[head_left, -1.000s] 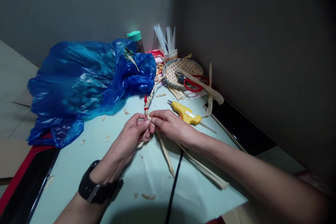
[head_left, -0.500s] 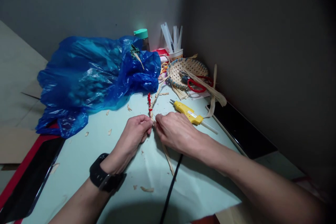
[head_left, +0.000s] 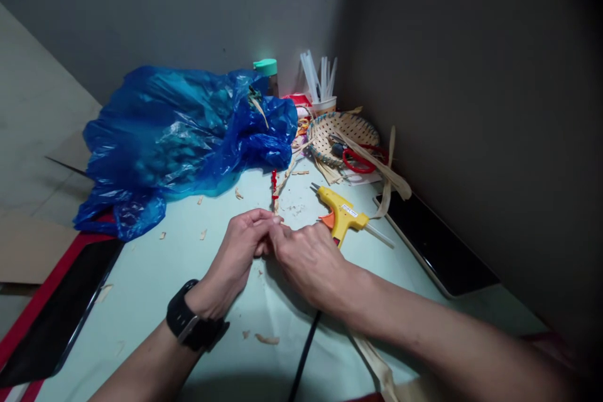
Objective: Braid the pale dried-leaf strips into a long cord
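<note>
Near the middle of the table, my left hand (head_left: 241,242) pinches the lower end of a thin stem (head_left: 274,186) that has red bits at its upper part and pale strip wound lower down. Close against those fingertips, my right hand (head_left: 308,257) is closed, its fingers meeting at the stem's base. What it grips is mostly hidden, but a pale dried husk strip (head_left: 374,361) comes out below my right forearm. A yellow glue gun (head_left: 346,210) with an orange trigger lies just beyond my right hand, its clear stick pointing right.
A blue plastic bag (head_left: 188,132) covers the back left. Behind are a woven basket (head_left: 325,132), red-handled scissors (head_left: 360,166) and a cup of glue sticks (head_left: 324,103). A dark tablet (head_left: 438,245) lies right; a black cable (head_left: 305,352) runs toward me. Husk scraps are scattered about.
My right hand has come in against my left fingertips and turned. The husk strip's loose end has swung from the middle to under my right forearm. The view has shifted slightly.
</note>
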Tool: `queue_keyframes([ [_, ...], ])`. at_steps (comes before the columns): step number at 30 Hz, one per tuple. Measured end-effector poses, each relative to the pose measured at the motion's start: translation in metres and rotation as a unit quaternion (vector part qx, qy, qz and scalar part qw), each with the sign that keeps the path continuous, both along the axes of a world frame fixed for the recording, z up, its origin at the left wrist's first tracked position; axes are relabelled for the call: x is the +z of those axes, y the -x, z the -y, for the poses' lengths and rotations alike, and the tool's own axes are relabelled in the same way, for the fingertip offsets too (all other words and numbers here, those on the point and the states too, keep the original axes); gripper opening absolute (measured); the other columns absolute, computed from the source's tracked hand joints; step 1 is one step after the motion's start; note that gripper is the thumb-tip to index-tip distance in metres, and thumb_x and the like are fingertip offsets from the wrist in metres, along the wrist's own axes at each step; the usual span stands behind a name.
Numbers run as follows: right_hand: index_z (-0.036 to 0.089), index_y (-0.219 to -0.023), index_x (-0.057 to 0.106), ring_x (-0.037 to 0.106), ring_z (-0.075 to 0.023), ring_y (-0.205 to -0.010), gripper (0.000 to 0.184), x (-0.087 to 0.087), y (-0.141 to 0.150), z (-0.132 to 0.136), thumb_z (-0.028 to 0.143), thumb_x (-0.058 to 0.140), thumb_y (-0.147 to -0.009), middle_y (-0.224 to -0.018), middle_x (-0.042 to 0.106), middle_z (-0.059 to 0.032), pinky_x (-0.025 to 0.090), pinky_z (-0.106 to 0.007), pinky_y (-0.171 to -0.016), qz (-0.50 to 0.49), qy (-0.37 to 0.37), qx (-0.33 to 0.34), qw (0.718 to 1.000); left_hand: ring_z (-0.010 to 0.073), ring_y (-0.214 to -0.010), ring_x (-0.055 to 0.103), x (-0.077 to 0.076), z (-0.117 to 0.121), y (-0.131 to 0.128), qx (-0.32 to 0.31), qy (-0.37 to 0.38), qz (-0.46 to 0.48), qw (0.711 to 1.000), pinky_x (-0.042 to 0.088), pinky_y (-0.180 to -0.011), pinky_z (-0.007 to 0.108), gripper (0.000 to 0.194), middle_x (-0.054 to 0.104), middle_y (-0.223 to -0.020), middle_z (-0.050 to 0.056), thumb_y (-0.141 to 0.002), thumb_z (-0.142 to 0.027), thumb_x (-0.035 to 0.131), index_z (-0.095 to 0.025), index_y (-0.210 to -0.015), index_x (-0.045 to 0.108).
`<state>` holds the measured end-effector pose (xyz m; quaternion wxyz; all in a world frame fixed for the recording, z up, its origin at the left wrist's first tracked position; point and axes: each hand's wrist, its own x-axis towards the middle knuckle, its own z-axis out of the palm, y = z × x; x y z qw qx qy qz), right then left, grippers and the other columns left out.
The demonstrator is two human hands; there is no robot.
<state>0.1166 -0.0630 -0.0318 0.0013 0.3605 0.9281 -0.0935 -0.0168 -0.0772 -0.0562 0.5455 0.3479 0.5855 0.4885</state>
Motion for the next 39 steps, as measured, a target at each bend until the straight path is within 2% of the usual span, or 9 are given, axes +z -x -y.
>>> queue_keyframes([
  [4,0.016,-0.092,0.067,0.059,-0.0168,-0.061,0.036,0.005,-0.008,-0.018,0.037,0.038,-0.096,-0.072,0.068,-0.0077,0.031,-0.027,-0.060,-0.121,0.027,-0.028,0.992,0.0026,-0.045,0.030,0.003,-0.003,0.008,-0.012,0.004,0.027,1.000,0.020,-0.043,0.018,0.013,0.049,-0.057,-0.005,-0.069,-0.019,0.069,-0.012,-0.078,0.062],
  [7,0.017,-0.087,0.065,0.054,-0.0137,-0.062,0.035,0.006,-0.014,-0.036,0.037,0.038,-0.097,-0.071,0.065,-0.0039,0.030,-0.025,-0.060,-0.222,0.050,-0.096,0.969,0.0016,-0.044,0.027,0.005,-0.005,0.012,-0.026,0.001,0.034,0.999,0.017,-0.043,0.017,0.014,0.055,-0.062,-0.002,-0.072,-0.020,0.068,-0.011,-0.080,0.061],
  [13,0.016,-0.085,0.058,0.053,-0.0115,-0.065,0.031,-0.012,-0.009,-0.046,0.035,0.037,-0.097,-0.070,0.062,-0.0010,0.032,-0.023,-0.062,-0.261,0.295,-0.047,0.918,0.0031,-0.047,0.031,0.007,-0.002,0.011,-0.049,-0.007,0.007,0.999,0.020,-0.045,0.016,0.012,0.048,-0.058,-0.005,-0.076,-0.020,0.064,-0.012,-0.084,0.060],
  [21,0.016,-0.066,0.050,0.044,-0.0108,-0.063,0.034,-0.017,-0.007,-0.049,0.032,0.040,-0.094,-0.064,0.051,0.0008,0.028,-0.025,-0.061,-0.263,0.290,-0.039,0.919,0.0058,-0.054,0.044,0.014,0.000,0.007,-0.042,-0.011,-0.025,0.999,0.028,-0.049,0.016,0.027,0.057,-0.064,-0.005,-0.074,-0.023,0.068,-0.018,-0.094,0.050],
  [24,0.016,-0.064,0.049,0.041,-0.0098,-0.061,0.031,-0.020,-0.007,-0.051,0.028,0.042,-0.091,-0.062,0.048,0.0021,0.027,-0.025,-0.059,-0.291,0.305,-0.036,0.906,0.0074,-0.054,0.044,0.014,-0.001,0.008,-0.048,-0.010,-0.049,0.998,0.028,-0.050,0.018,0.033,0.060,-0.065,-0.005,-0.074,-0.026,0.069,-0.021,-0.097,0.046],
  [28,0.017,-0.060,0.045,0.036,-0.0086,-0.057,0.031,-0.023,-0.007,-0.049,0.028,0.044,-0.088,-0.057,0.040,0.0041,0.025,-0.023,-0.054,-0.336,0.325,-0.054,0.882,0.0091,-0.047,0.037,0.017,0.000,0.011,-0.096,-0.011,-0.134,0.986,0.024,-0.047,0.022,0.023,0.051,-0.056,-0.008,-0.080,-0.030,0.060,-0.022,-0.097,0.047],
  [31,0.017,-0.057,0.046,0.033,-0.0081,-0.053,0.031,-0.021,-0.007,-0.047,0.027,0.046,-0.086,-0.052,0.037,0.0051,0.024,-0.023,-0.051,-0.344,0.324,-0.084,0.877,0.0127,-0.050,0.043,0.027,0.004,0.015,-0.121,-0.034,-0.316,0.940,0.029,-0.052,0.026,0.009,0.051,-0.052,-0.006,-0.086,-0.029,0.051,-0.022,-0.090,0.054],
  [35,0.015,-0.056,0.056,0.041,-0.0077,-0.050,0.031,-0.021,-0.007,-0.044,0.023,0.045,-0.085,-0.051,0.052,0.0032,0.029,-0.022,-0.051,-0.353,0.317,-0.091,0.876,0.0151,-0.060,0.053,0.040,0.009,0.011,-0.114,-0.058,-0.491,0.862,0.033,-0.061,0.028,0.023,0.067,-0.068,0.000,-0.087,-0.027,0.046,-0.020,-0.071,0.060],
  [39,0.014,-0.064,0.062,0.052,-0.0095,-0.056,0.028,-0.023,-0.008,-0.045,0.022,0.045,-0.084,-0.059,0.061,0.0002,0.038,-0.020,-0.058,-0.371,0.369,-0.088,0.848,0.0171,-0.052,0.050,0.032,0.020,-0.008,-0.115,-0.107,-0.610,0.777,0.028,-0.056,0.030,0.025,0.061,-0.058,0.002,-0.088,-0.024,0.042,-0.020,-0.071,0.060],
])
